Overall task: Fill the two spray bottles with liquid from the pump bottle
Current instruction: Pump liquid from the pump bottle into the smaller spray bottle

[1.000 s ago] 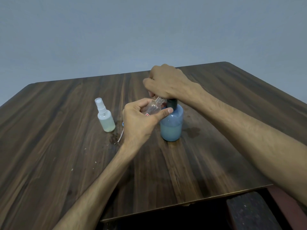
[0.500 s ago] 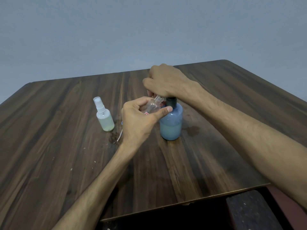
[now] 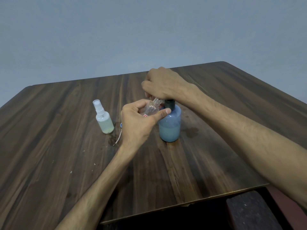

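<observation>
One spray bottle (image 3: 105, 121) filled, capped — stands on surface (image 3: 49, 138) | second bottle (image 3: 151, 109) looks empty, tilted in left hand (image 3: 138, 123) grip at pump | right hand (image 3: 163, 86) curled over pump bottle (image 3: 170, 125) head — about halfway

Looks like a plain room in someone's home, not a lab or shop. There's just a dark wood-grain desk (image 3: 207, 155) pushed up near a bare blue-grey painted wall (image 3: 149, 34), with a few smudges and crumbs on the top and what seems like a dark seat (image 3: 249, 211) tucked underneath at the near edge.
</observation>
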A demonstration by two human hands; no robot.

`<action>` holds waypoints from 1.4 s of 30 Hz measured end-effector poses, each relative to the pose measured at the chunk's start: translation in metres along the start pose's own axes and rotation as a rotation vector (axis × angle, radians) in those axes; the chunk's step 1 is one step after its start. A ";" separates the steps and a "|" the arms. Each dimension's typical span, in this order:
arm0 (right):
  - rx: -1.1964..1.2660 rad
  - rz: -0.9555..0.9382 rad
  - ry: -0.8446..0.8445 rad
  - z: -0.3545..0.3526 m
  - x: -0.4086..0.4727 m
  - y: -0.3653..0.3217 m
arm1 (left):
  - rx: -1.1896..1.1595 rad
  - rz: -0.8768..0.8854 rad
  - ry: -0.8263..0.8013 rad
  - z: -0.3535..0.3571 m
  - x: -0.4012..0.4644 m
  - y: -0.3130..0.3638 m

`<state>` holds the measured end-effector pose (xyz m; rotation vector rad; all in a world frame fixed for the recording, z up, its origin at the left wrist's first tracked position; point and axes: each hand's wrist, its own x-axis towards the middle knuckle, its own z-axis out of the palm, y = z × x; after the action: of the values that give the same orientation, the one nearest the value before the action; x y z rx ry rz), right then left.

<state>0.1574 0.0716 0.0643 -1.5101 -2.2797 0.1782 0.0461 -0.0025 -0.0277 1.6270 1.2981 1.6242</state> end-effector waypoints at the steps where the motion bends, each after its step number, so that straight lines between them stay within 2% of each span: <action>1: -0.006 0.003 -0.017 0.001 -0.001 -0.001 | 0.003 0.004 0.001 0.000 0.000 0.001; 6: 0.022 -0.012 0.033 -0.008 0.002 -0.001 | -0.021 -0.008 -0.007 0.000 -0.001 0.002; 10: -0.010 0.018 -0.052 0.000 0.000 -0.001 | -0.004 -0.002 0.004 0.000 -0.001 0.002; 14: 0.021 0.003 0.051 -0.007 0.002 0.000 | -0.018 -0.009 -0.001 0.001 -0.001 -0.001; 18: -0.016 0.033 -0.086 0.000 0.001 -0.001 | -0.019 -0.010 0.005 0.001 0.000 0.000; 22: -0.015 -0.005 0.024 -0.008 0.002 -0.001 | -0.027 0.000 0.000 0.000 -0.001 -0.001; 26: -0.021 0.017 -0.045 0.000 0.001 0.000 | -0.018 0.001 0.000 0.000 0.000 0.001; 31: -0.006 -0.020 0.057 -0.007 0.002 0.000 | -0.029 -0.012 0.003 0.001 0.000 0.001; 35: -0.032 0.011 -0.021 -0.001 -0.002 -0.001 | -0.015 -0.006 0.004 0.000 -0.002 0.002; 39: -0.018 -0.046 0.097 -0.007 -0.002 -0.001 | -0.025 -0.009 -0.003 0.000 -0.001 0.002; 42: -0.024 -0.017 0.028 -0.001 -0.002 0.000 | -0.023 -0.019 0.000 0.001 -0.001 0.000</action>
<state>0.1587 0.0700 0.0647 -1.4955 -2.2796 0.1254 0.0471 -0.0028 -0.0285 1.5967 1.2861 1.6217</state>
